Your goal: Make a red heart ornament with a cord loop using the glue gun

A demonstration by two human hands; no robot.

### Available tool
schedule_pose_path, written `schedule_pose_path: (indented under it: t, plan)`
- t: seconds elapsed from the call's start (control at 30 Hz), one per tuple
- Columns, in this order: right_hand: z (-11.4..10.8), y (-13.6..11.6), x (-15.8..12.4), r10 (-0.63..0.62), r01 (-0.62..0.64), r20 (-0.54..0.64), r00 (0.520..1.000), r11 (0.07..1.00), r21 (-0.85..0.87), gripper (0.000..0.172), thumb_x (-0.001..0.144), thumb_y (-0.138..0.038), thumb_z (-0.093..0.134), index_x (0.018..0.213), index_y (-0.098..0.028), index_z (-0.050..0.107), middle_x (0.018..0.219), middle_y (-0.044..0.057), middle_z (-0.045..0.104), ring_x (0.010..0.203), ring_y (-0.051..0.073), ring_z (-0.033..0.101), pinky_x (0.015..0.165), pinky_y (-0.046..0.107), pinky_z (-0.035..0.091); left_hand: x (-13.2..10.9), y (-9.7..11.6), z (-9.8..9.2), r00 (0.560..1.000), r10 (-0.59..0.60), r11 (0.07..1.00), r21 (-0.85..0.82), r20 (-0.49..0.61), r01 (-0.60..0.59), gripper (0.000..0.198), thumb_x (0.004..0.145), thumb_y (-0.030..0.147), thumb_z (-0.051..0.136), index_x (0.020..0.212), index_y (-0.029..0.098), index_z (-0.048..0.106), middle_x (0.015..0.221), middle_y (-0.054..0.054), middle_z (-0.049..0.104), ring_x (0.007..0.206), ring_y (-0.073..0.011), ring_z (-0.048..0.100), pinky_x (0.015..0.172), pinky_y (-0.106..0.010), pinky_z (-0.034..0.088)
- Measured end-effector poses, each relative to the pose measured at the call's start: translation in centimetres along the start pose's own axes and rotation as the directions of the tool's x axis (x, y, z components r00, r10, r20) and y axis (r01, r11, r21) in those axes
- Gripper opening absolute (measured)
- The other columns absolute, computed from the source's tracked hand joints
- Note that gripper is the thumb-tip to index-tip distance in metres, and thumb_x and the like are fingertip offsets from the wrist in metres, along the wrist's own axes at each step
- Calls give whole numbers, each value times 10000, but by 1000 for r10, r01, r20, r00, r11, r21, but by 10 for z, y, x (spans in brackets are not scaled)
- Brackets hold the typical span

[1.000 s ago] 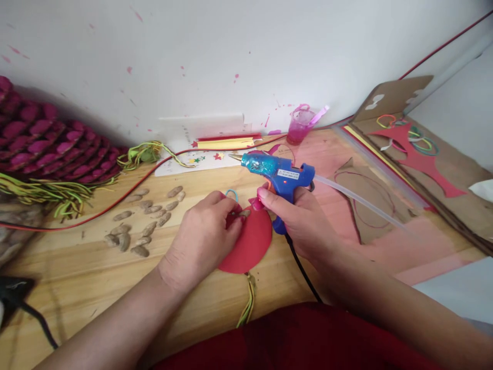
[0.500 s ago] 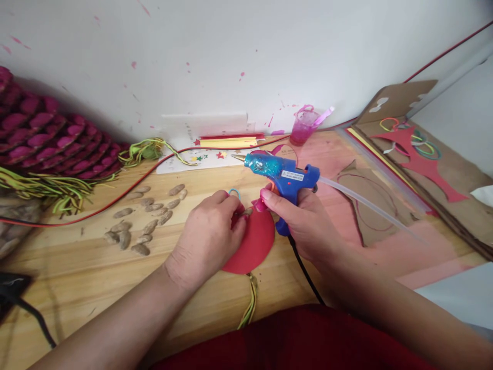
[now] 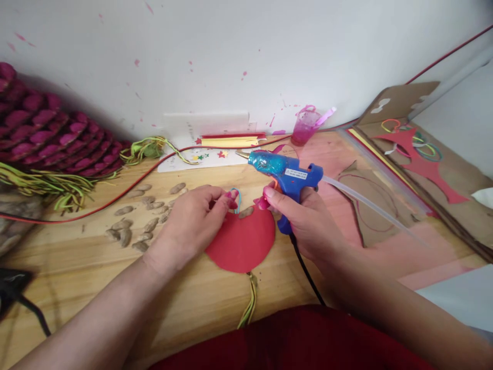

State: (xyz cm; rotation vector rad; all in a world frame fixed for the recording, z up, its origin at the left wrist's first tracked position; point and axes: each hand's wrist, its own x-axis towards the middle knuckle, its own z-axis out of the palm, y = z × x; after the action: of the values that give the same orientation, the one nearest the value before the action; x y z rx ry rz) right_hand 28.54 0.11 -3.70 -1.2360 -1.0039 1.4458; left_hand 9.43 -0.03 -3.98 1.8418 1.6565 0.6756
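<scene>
A round red disc [image 3: 242, 246] lies on the wooden table, a loop of light-blue cord [image 3: 239, 196] at its top and a green-yellow tassel [image 3: 250, 300] at its bottom. One peanut [image 3: 246, 212] rests near the disc's upper edge. My left hand [image 3: 196, 218] is at the disc's upper left, fingertips pressed together beside the loop; whether anything is between them is hidden. My right hand [image 3: 308, 216] grips the handle of a blue glue gun [image 3: 283, 172], its nozzle pointing left and a clear glue stick [image 3: 370, 208] sticking out behind.
Loose peanuts [image 3: 125, 236] lie to the left. A red cable [image 3: 131, 192] crosses the table. Behind are star stickers [image 3: 222, 154] and a pink-stained cup [image 3: 304, 126]. A large magenta scaled object [image 3: 50, 128] stands at left; a cardboard piece with red scraps [image 3: 419, 154] lies right.
My left hand has drawn back to the left and slightly up, uncovering the peanut and more of the disc and loop. The glue gun stays almost still in my right hand.
</scene>
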Motion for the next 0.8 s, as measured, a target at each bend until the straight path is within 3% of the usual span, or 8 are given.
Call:
schedule_pose_path:
  t: [0.1,0.23,0.5,0.7,0.8]
  plan:
    - [-1,1,1,4,-4,8,1000,1000,-10,233,739,-390,778,822,-193,687,752,11,712,707,157,654,663,276,493,1,-2,2,1000,2,1000,-22,-22,-3,378,951,437,460,799,223,732,807,-34,749,762,-205,683,669,-303,494]
    - [-2,1,2,-8,8,12,1000,1000,-9,219,747,-383,768,823,-195,684,767,7,714,722,151,653,672,270,490,0,-4,8,997,32,999,4,-65,-32,271,891,301,543,1066,239,741,937,-26,771,804,-198,687,709,-298,496]
    - [0,0,3,3,-3,-14,1000,1000,1,225,737,-371,774,836,-196,673,759,-1,711,702,141,658,658,263,491,-2,3,8,996,71,984,167,-53,-61,326,941,382,501,818,221,757,725,-13,740,629,-170,633,578,-283,404]
    - [0,0,3,10,-9,-18,1000,1000,21,235,728,-359,783,864,-207,665,761,-6,708,685,145,661,641,270,498,-5,3,14,983,150,979,153,-109,-132,257,906,236,514,1004,252,750,975,-10,774,849,-192,700,738,-293,489]
    - [1,-1,2,1,-1,-7,1000,999,46,229,726,-352,783,847,-206,655,746,-10,705,683,145,661,639,271,502,-7,5,17,978,196,960,216,-67,-178,204,900,267,558,972,231,745,924,-32,751,814,-190,683,721,-293,479]
